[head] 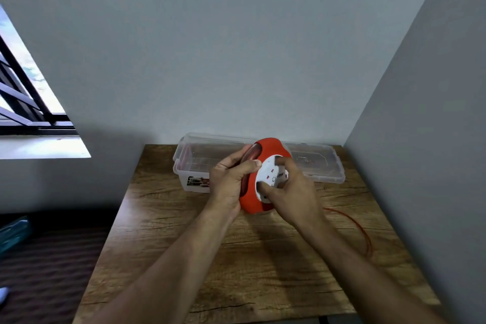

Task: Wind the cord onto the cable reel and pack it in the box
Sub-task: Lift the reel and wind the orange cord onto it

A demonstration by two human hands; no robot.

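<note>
I hold a round red cable reel with a white socket face above the wooden table, tilted on edge. My left hand grips its left rim, thumb across the front. My right hand has its fingers on the white centre face. A loose orange cord trails from under the reel and curves over the table's right side. Behind the reel stands a clear plastic box, open, with its lid lying to the right.
The wooden table fits into a corner, with grey walls behind and to the right. A window is at the left. Dark floor lies below the table's left edge.
</note>
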